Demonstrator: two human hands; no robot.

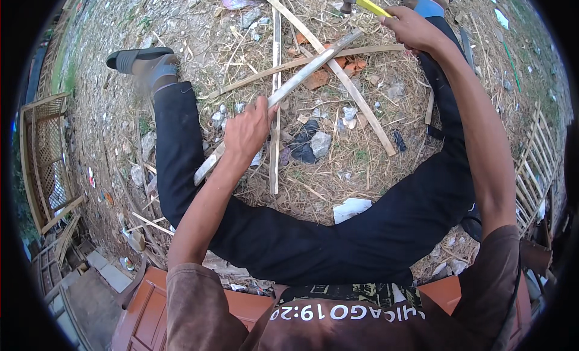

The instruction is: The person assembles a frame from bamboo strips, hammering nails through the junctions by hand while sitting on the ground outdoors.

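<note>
My left hand [248,129] is closed around a pale wooden strip [310,67], which slants from beside my left thigh up toward the far middle. In my right hand [413,30] is a hammer [369,5] with a yellow handle and a dark head, held at the far right, past the strip's far end. Several thinner wooden slats lie crossed on the ground beneath: an upright slat [275,164], a long diagonal slat [368,112] and a crosswise slat [253,77].
My legs in black trousers [181,127] spread around the slats. Broken orange brick [316,79], a grey stone [321,144] and black plastic [303,140] lie among dry straw. A lattice panel [45,161] stands at the left, a slatted wooden frame [535,170] at the right.
</note>
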